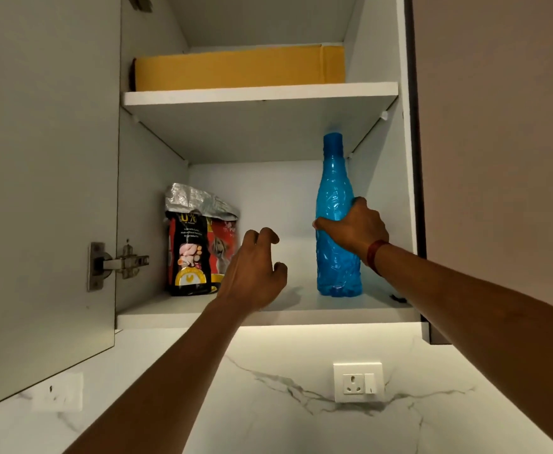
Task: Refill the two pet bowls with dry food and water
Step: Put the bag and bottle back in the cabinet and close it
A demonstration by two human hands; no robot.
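A tall blue plastic bottle (334, 191) stands upright on the right of the lower shelf (203, 314) of an open wall cabinet. My right hand (355, 229) is wrapped around the bottle's middle. A red and black pet food bag (191, 247) with a folded silver top stands on the left of the same shelf. My left hand (255, 270) hovers just right of the bag with its fingers curled and apart, holding nothing and partly covering the bag's lower right corner. No pet bowls are in view.
The cabinet door (42, 191) hangs open on the left with a metal hinge (118, 262). A yellow cardboard box (239, 68) lies on the upper shelf. Below the cabinet, a marble wall carries a white socket (358, 381).
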